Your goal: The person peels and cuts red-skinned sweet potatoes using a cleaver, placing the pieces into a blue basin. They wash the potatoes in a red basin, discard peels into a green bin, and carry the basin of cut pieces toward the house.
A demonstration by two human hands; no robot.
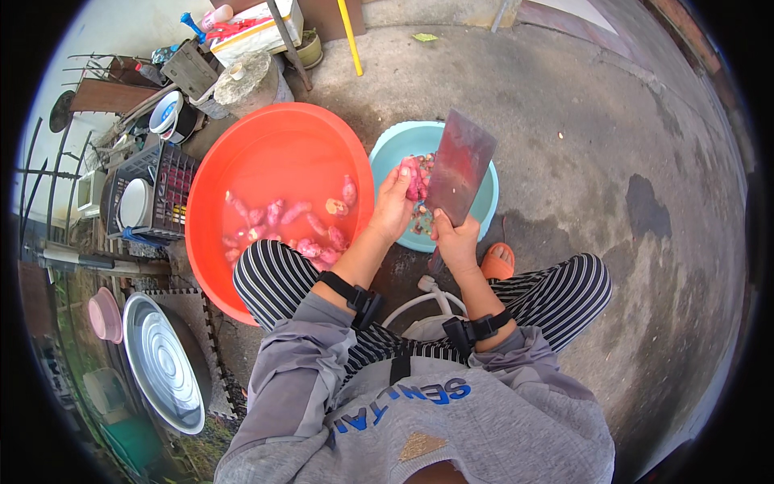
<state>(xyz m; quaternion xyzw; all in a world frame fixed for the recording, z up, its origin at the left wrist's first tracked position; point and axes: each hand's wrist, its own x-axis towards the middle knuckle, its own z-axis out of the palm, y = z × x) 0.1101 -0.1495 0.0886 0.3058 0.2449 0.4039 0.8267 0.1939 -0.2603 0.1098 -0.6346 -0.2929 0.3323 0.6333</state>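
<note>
My left hand point(393, 202) is closed round a knobbly pink-red tuber point(417, 176), probably a sweet potato, above the light blue basin point(392, 145). My right hand point(456, 242) grips the handle of a cleaver point(461, 168). Its broad dark blade points up and away from me, close beside the tuber; I cannot tell whether they touch. Small brown and pinkish scraps point(422, 219) lie in the blue basin below. To the left, several pink-red tubers point(274, 214) sit in water in a large orange-red tub point(282, 129).
A hose or pipe with a white fitting point(427, 284) lies between my knees. At the left stand a metal basin point(164, 363), a pink basin point(106, 315) and a dark crate point(173, 181). A yellow pole point(350, 36) and a white box point(250, 36) are at the back. Concrete ground point(564, 113) extends right.
</note>
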